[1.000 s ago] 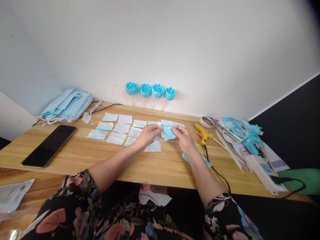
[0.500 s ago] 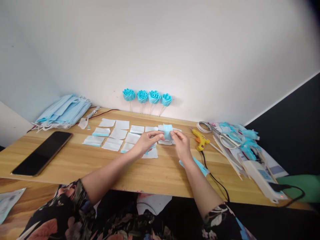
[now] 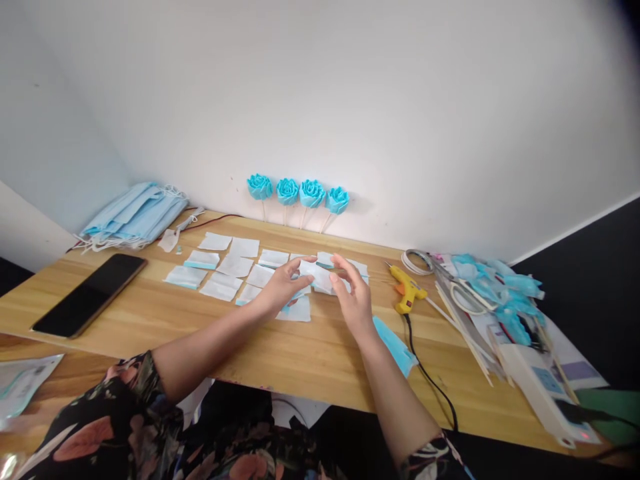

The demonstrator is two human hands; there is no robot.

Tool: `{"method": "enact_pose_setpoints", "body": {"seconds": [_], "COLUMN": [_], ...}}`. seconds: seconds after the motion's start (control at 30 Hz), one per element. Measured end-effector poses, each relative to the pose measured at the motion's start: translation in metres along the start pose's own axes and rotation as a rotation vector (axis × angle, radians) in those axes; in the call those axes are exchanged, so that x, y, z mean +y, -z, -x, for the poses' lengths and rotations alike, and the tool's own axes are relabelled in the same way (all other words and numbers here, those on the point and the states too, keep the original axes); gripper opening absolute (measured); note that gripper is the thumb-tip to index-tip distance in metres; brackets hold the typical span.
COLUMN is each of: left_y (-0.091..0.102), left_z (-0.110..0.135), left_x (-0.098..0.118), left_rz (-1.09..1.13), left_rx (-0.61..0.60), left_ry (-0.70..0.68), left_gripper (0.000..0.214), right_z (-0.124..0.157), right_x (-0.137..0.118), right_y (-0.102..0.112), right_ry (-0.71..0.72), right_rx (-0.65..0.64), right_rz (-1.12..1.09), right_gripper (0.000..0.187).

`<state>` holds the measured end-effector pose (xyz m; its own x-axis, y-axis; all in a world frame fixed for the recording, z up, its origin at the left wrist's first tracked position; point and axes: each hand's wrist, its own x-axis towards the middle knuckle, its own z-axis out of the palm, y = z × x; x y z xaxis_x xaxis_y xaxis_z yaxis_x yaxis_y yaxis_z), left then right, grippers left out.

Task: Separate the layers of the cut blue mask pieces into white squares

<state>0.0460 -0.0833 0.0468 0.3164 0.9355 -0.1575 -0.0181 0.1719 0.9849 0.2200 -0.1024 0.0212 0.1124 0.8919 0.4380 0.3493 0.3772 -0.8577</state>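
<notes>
Rows of small cut pieces of mask fabric, several in all, lie white side up on the wooden table, a few showing blue edges. My left hand [image 3: 284, 288] hovers over the front right pieces, thumb and fingers apart, nothing in them. Facing it, my right hand [image 3: 354, 297] is also open, fingers curved and parted. In the gap between both hands a white fabric piece [image 3: 318, 277] lies on the table. A blue folded mask piece [image 3: 396, 345] rests beside my right forearm, partly covered by it.
Blue rose-shaped flowers on sticks [image 3: 312, 193] lean against the wall. A yellow glue gun [image 3: 409, 288], scissors [image 3: 470, 298] and a power strip [image 3: 547, 393] lie right. A stack of masks [image 3: 133, 215] and a phone [image 3: 91, 293] are left.
The blue-faced fabric piece held between both hands has been let go, and a white piece now lies there. My fingers have opened and drawn apart. The view has shifted slightly.
</notes>
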Motion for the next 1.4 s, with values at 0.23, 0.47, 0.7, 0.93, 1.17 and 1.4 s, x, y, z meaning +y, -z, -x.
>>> {"method": "enact_pose_setpoints", "body": {"seconds": [0.23,0.47,0.7,0.93,1.17,1.4], "left_y": [-0.001,0.001,0.01,0.015,0.013,0.01], "left_z": [-0.002,-0.001,-0.008,-0.011,-0.008,-0.005], "left_x": [0.0,0.004,0.002,0.006,0.008,0.008], "left_rz": [-0.201,-0.145,-0.028,0.108,0.123,0.028], "left_rx": [0.022,0.053,0.115,0.155,0.139,0.047], "left_ry": [-0.082,-0.024,-0.119,-0.199,-0.187,-0.168], "left_gripper": [0.061,0.063,0.062,0.055,0.047,0.041], "right_z": [0.002,0.002,-0.01,-0.014,-0.013,-0.012], "right_x": [0.006,0.003,0.002,0.004,0.005,0.013], "right_y": [-0.007,-0.005,0.01,0.036,0.049,0.045], "right_ry": [-0.148,-0.057,-0.173,-0.231,-0.226,-0.204], "right_rx": [-0.035,0.092,0.199,-0.249,-0.551,-0.551], "right_rz": [-0.075,-0.039,-0.118,-0.013,0.137,0.252], "right_gripper": [0.047,0.041,0.049,0.038,0.051,0.05]}}
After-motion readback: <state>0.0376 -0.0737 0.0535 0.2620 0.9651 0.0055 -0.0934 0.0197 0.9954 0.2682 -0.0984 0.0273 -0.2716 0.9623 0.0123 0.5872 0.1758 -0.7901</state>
